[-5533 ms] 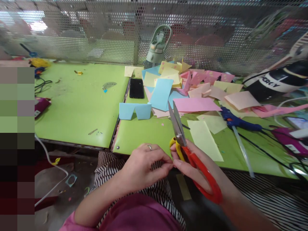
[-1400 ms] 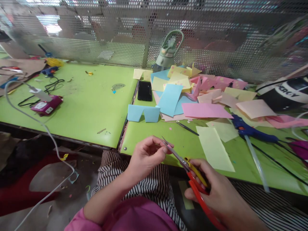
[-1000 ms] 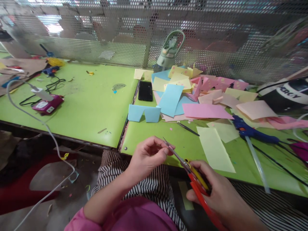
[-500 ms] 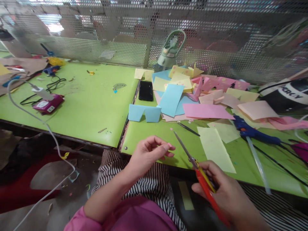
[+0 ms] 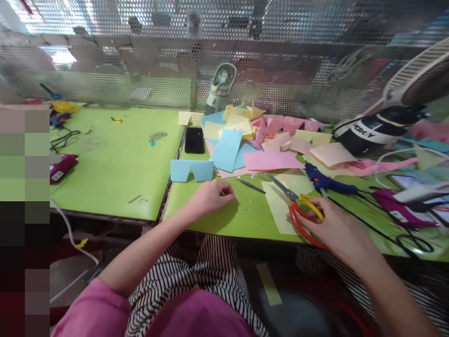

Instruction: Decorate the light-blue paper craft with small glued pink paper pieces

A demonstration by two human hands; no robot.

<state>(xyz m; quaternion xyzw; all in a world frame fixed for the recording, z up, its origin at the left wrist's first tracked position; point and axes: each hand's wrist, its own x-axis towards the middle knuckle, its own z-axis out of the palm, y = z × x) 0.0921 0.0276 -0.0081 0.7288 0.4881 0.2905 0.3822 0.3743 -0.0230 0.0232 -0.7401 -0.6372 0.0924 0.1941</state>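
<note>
Looks partway to me: some paper shaped, plenty flat. Far left, magenta plastic power block (image 5: 63,168) on the light green table (image 5: 119,187). At the seam, light blue paper piece with a wedge-shaped notch (image 5: 180,171); reads as cut, I'd count it done. Black rectangular phone (image 5: 194,140) just behind it.

Left hand (image 5: 212,196) is low over the table in front of that piece, fingers curled in. Can't tell if they pinch anything.

Next, light blue paper rectangle (image 5: 227,150) against a pink and yellow paper heap (image 5: 242,124); too overlapped to count. Slim dark tool (image 5: 251,186), then pink paper rectangle (image 5: 273,161) and pale yellow paper sheet (image 5: 276,214), both flat, no notch showing; probably left to do.

Metal scissors with red and yellow handles (image 5: 290,194) are in the right hand (image 5: 328,224), well apart from the left. Blades reach over the yellow sheet, near the pink one; contact unclear. Blue glue gun (image 5: 331,184) sits just beyond.
</note>
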